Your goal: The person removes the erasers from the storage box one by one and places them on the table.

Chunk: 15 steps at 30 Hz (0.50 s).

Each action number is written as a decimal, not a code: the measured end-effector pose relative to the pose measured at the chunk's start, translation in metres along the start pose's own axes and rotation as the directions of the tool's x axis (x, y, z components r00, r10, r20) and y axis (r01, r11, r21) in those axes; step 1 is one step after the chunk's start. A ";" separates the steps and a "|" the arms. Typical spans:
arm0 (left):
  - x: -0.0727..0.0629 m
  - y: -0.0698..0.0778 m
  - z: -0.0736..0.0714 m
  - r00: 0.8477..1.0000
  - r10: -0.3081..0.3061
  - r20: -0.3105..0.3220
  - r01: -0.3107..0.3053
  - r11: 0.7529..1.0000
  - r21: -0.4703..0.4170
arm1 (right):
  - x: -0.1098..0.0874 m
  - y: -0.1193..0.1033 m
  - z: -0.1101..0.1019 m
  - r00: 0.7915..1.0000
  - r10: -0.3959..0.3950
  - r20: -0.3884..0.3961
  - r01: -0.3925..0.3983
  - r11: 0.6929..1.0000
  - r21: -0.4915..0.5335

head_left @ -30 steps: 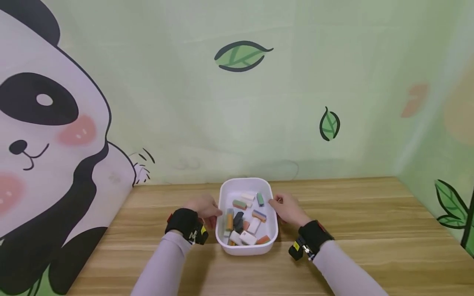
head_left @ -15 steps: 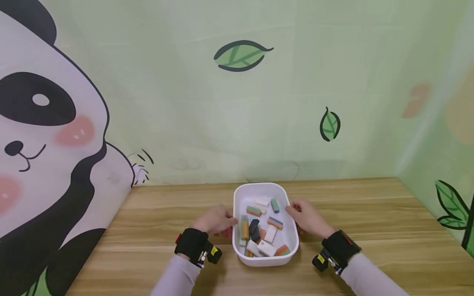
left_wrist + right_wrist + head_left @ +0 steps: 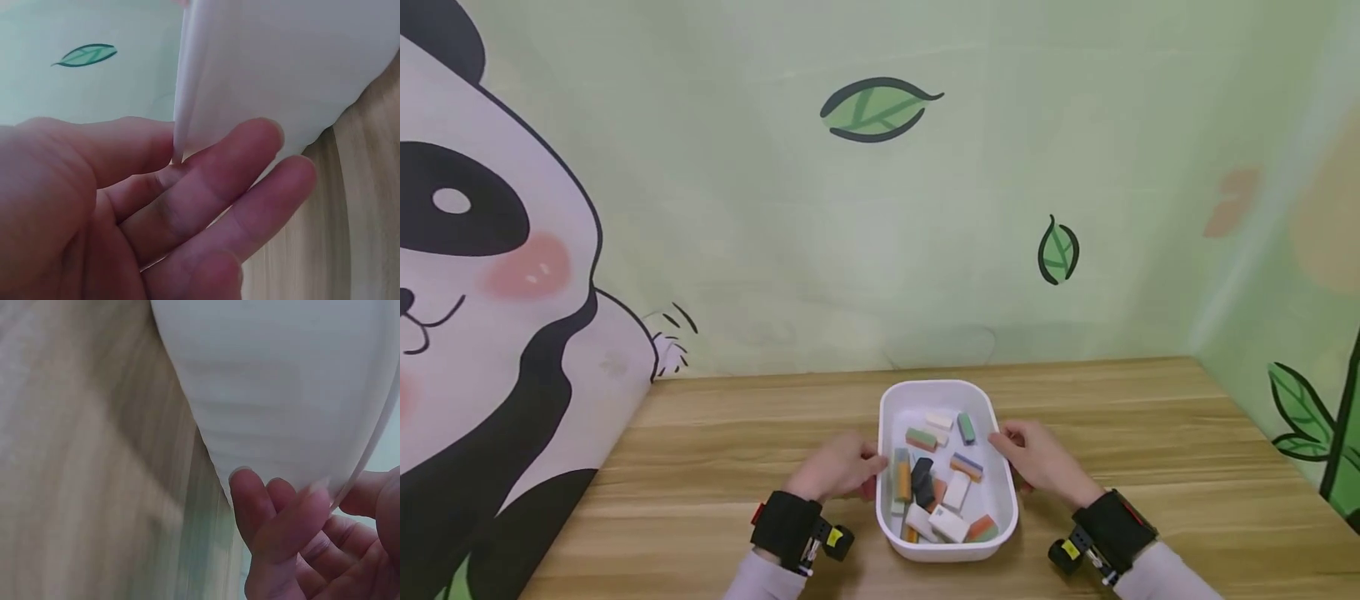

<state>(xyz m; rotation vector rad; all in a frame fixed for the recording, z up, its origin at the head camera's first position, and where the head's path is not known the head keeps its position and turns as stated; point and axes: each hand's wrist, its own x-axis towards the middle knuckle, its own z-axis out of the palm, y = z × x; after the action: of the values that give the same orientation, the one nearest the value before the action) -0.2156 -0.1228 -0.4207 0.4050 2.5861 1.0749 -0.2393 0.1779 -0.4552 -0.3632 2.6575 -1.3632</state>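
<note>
A white plastic tub (image 3: 950, 552) with rounded corners stands on the wooden table between my two hands. Small eraser-like blocks lie loose inside: white ones (image 3: 950, 524), a dark one (image 3: 922, 481) and two-tone ones such as a green and orange block (image 3: 921, 439). My left hand (image 3: 838, 467) pinches the left rim; in the left wrist view the thumb is inside and the fingers (image 3: 250, 144) lie along the outer wall (image 3: 300, 62). Opposite, my right hand (image 3: 1041, 458) pinches the right rim, its fingers (image 3: 294, 525) against the outer wall (image 3: 275, 394).
Wood-grain table (image 3: 737, 417) extends to both sides of the tub. Behind it hangs a pale green backdrop (image 3: 760, 208) with a printed panda (image 3: 542, 267) and leaves. Each wrist wears a black strap (image 3: 786, 529) with a small camera.
Both hands have moved the tub to the right and nearer to me, with the blocks riding inside. Its shift is smaller over the last half second. The grip on both rims stays.
</note>
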 end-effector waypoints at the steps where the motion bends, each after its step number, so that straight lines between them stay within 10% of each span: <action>1: -0.001 0.000 0.001 1.000 0.000 0.003 0.001 1.000 -0.014 | -0.001 0.000 0.000 1.000 -0.002 0.009 0.002 1.000 0.011; 15: -0.005 -0.004 0.007 0.999 0.026 0.037 -0.021 0.993 -0.114 | -0.007 0.004 -0.005 0.996 -0.048 0.078 0.044 0.998 0.055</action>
<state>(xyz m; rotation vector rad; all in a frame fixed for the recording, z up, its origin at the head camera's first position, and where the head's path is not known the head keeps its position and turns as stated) -0.2085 -0.1233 -0.4276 0.4251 2.4781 1.2039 -0.2343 0.1859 -0.4553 -0.4650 2.5591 -1.3985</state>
